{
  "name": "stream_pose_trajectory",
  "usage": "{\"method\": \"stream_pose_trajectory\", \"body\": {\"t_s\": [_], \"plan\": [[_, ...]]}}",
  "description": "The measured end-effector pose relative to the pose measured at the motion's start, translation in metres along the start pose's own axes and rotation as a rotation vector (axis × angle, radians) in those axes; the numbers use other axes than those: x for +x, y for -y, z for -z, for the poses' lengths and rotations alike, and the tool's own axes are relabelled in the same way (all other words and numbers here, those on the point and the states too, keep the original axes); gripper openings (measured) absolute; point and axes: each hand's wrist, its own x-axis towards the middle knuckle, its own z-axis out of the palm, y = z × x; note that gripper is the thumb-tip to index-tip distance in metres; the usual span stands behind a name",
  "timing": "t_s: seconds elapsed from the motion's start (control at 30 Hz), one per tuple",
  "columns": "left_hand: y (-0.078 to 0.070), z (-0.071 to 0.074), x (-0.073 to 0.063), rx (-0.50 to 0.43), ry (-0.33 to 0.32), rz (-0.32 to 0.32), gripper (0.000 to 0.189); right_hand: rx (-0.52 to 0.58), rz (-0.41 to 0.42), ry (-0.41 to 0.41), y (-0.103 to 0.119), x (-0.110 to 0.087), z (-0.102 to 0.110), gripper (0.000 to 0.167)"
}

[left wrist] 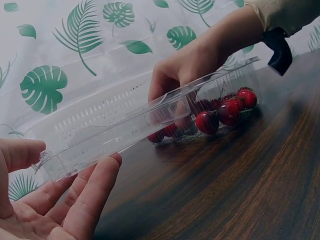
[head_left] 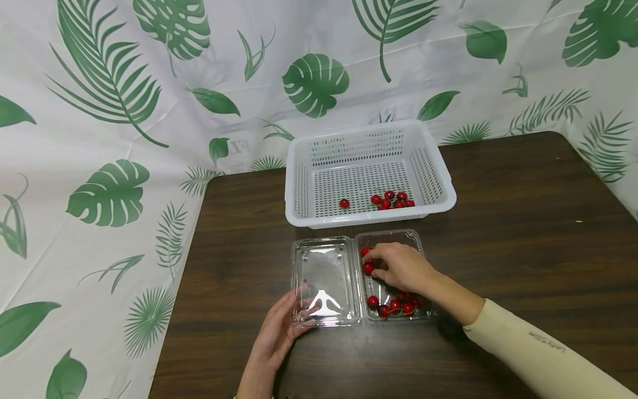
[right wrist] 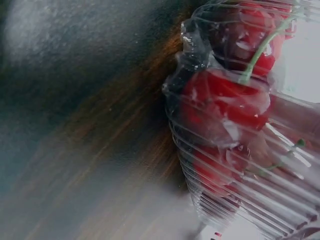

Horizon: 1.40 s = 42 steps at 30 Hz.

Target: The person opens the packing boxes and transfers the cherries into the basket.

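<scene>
A clear plastic clamshell box lies spread open on the table, its lid on the left and its base on the right. My left hand holds the lid's left edge, thumb above and fingers underneath; the left wrist view shows the lid tilted up. My right hand reaches down into the base, with a cherry between thumb and index fingertip. Another cherry lies just beyond those fingers. Several red cherries gather at the base's near end, some with green stems.
A white perforated basket stands behind the box, against the leaf-patterned cloth. Several cherries sit along its near side, with one cherry apart on the left. Dark wood-grain table surrounds everything.
</scene>
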Motion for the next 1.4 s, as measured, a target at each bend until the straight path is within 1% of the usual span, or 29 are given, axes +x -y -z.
{"method": "stream_pose_trajectory", "body": {"t_s": [0.23, 0.6, 0.7, 0.87, 0.93, 1.13, 1.3, 1.4], "plan": [[0.0, 0.0, 0.001, -0.001, -0.004, -0.004, 0.055, 0.029, -0.038, 0.023, 0.003, -0.002, 0.009, 0.027], [0.0, 0.001, 0.0, 0.008, 0.022, -0.016, 0.053, 0.074, -0.071, -0.009, 0.013, -0.006, 0.033, 0.031], [0.0, 0.002, -0.001, 0.013, 0.03, -0.019, 0.053, 0.084, -0.052, -0.039, 0.015, -0.008, 0.042, 0.031], [0.0, 0.0, 0.0, 0.01, 0.006, -0.006, 0.055, 0.087, -0.016, -0.095, 0.015, -0.009, 0.057, 0.031], [0.0, 0.0, 0.0, 0.006, -0.002, -0.003, 0.055, 0.093, -0.018, -0.11, 0.015, -0.009, 0.063, 0.031], [0.0, 0.0, -0.001, -0.002, 0.007, -0.004, 0.051, 0.11, -0.021, -0.162, 0.012, -0.006, 0.081, 0.03], [0.0, 0.0, -0.001, -0.001, -0.006, -0.003, 0.051, 0.105, -0.022, -0.209, 0.005, -0.002, 0.094, 0.03], [0.0, 0.0, -0.001, -0.001, -0.014, -0.003, 0.052, 0.107, -0.04, -0.236, -0.001, 0.001, 0.098, 0.029]]}}
